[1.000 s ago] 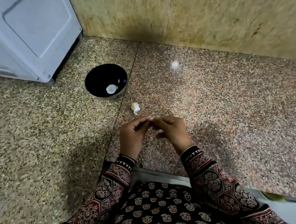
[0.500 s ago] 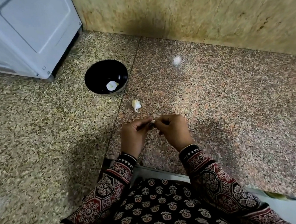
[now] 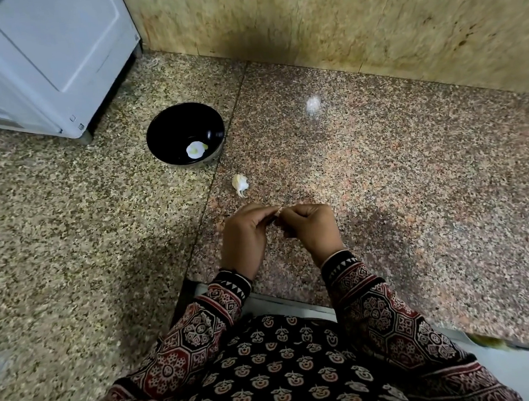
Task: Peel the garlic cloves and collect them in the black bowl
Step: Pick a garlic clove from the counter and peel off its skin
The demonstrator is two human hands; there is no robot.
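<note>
— At far left, your bowl (image 3: 164, 135) holds one peeled clove (image 3: 196, 150), as far as I can see.
— So you've hardly started collecting. Just right of the bowl, a garlic piece (image 3: 240, 184) lies on the table (image 3: 381, 192); whether it's a clove in its skin or just husk, I can't tell.
— Nearer you, your left hand (image 3: 245, 236) and right hand (image 3: 313, 228) meet tip to tip.
— Yes, your fingers are curled on both, pinching a small clove (image 3: 279, 211) between them. You look mid-peel. It's mostly hidden, so I can't say how much skin is left.
</note>
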